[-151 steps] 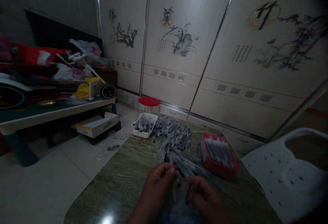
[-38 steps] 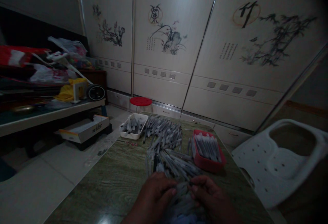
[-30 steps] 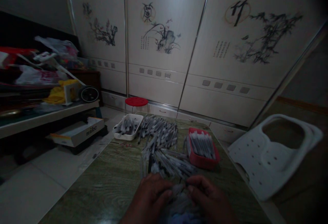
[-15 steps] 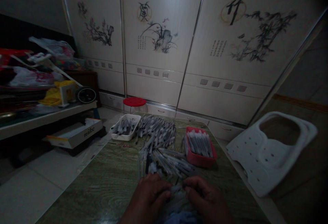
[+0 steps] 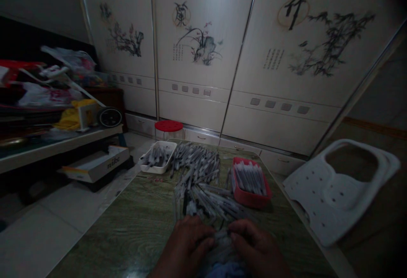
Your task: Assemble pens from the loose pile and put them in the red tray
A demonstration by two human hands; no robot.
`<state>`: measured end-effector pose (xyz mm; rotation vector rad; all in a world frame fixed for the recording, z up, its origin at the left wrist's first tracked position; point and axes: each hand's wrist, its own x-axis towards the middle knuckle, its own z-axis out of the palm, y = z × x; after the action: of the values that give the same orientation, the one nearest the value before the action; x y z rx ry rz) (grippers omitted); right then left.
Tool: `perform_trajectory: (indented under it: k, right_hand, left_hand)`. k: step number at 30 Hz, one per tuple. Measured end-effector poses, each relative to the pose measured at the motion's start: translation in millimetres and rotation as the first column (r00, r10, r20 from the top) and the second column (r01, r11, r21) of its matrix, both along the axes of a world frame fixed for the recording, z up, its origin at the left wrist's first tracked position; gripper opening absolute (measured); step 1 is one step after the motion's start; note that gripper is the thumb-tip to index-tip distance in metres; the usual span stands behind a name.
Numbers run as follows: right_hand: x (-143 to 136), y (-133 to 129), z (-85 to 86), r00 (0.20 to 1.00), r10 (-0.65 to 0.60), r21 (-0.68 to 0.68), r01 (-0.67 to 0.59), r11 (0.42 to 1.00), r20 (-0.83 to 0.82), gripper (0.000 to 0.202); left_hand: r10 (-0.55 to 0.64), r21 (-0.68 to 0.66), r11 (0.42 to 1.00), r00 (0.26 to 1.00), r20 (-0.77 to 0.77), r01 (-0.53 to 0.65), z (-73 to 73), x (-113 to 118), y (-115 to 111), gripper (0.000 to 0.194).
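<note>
My left hand (image 5: 189,244) is at the near edge of the table, thumb and fingers drawn together. Facing it, my right hand (image 5: 254,244) has its thumb and index finger pinched. What either hand holds is too dark and small to make out. Between and below the hands lie blurred, pale, see-through slim pieces (image 5: 222,248). Just beyond the fingertips spreads a loose pile of slim pens (image 5: 203,172) with clear and grey barrels. To its right, a red basket (image 5: 252,199) holds pens in a row. At the far left, a white tray (image 5: 159,169) holds more dark-tipped pieces.
The wood-patterned table (image 5: 127,227) carries all of this. A red round stool (image 5: 168,126) stands behind it. At the right is a white plastic chair (image 5: 337,193). On the left, a cluttered bench (image 5: 60,140) stands above a box (image 5: 95,167). Sliding wardrobe doors (image 5: 190,74) close off the back.
The whole view has shifted slightly, so things appear a little further right. Both hands keep nearly the same place and pose between the two frames.
</note>
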<state>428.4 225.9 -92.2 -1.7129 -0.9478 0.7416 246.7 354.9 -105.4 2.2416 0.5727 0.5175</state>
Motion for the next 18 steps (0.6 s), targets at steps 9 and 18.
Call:
perform_trajectory:
  k: [9,18]
  right_hand:
    - [-2.6,-0.1,-4.0,1.0,0.007,0.012,-0.007,1.0,-0.017,0.032]
    - [-0.8,0.2,-6.0,0.991,0.039,0.027,-0.036,0.999,-0.127,0.038]
  left_hand:
    - [0.013,-0.012,1.0,1.0,0.005,-0.013,-3.3,-2.8,0.0,0.018]
    - [-0.005,-0.026,1.0,0.999,0.035,0.005,-2.8,-2.0,-0.1,0.016]
